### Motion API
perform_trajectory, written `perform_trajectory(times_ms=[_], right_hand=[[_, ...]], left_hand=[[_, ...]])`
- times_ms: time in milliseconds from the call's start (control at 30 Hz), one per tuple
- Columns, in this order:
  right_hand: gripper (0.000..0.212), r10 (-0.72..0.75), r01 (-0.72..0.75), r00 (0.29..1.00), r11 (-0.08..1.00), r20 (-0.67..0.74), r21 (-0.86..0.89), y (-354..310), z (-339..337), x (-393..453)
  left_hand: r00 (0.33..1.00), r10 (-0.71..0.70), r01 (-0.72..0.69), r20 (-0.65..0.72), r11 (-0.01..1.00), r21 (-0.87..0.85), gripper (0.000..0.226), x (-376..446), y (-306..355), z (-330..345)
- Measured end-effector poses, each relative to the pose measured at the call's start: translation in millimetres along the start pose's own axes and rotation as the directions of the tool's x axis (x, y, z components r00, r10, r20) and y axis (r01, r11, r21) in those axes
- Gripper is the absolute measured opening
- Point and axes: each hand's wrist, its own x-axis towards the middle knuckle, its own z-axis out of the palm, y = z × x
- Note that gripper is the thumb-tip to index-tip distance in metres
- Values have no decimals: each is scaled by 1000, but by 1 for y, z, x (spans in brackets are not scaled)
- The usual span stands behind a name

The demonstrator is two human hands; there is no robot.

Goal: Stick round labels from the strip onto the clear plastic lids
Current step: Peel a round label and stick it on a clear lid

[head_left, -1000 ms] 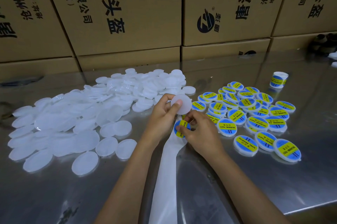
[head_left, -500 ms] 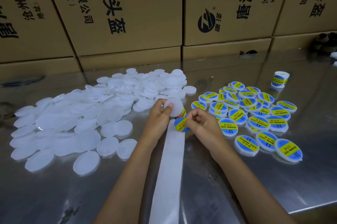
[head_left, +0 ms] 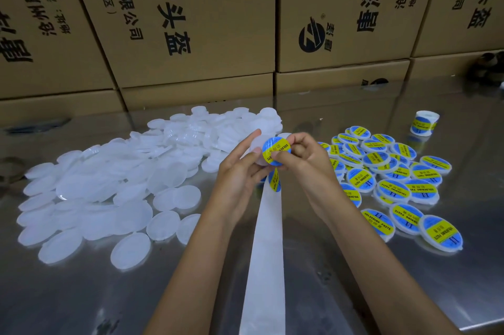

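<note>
Stacked cardboard boxes (head_left: 196, 21) with black printed characters, shiny metal table (head_left: 409, 280), dark objects (head_left: 488, 64) at far right

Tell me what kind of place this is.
Probably a small factory or warehouse packing bench: stacked printed cardboard cartons behind a metal table, a heap of unlabelled lids, and a batch of labelled lids.

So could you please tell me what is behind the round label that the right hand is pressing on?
Behind the round label is a clear lid gripped by the left hand; only its left edge shows. The right hand pinches the label. The label hides the rest of the lid.
</note>
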Motion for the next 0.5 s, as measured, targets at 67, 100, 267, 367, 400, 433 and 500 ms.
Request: perform_trajectory(times_ms=[67,100,267,367,400,433,500], right_hand=[[26,-21,21,1000,1000,-13,-7,3,6,3],[27,-31,31,999,999,-23,-8,6,8,3],[30,-71,63,993,994,-94,-85,19,13,2],[30,-88,77,989,992,-117,-96,21,14,1],[30,-94,83,987,992,-127,-91,21,14,1],[30,-99,88,986,993,-137,-85,21,15,1],[31,-108,98,983,992,-149,-75,22,15,1]], left_hand=[[999,-31,32,14,996,-89,32,0,2,-1],[999,-51,52,18,991,-126,32,0,3,-1],[995,-95,97,23,984,-146,38,-1,3,1],[995,-95,98,27,984,-150,38,-2,2,3],[995,-93,96,28,984,-151,38,-2,2,3],[995,-91,94,30,984,-152,38,-2,2,3],[996,-88,92,30,985,-144,37,-3,3,4]])
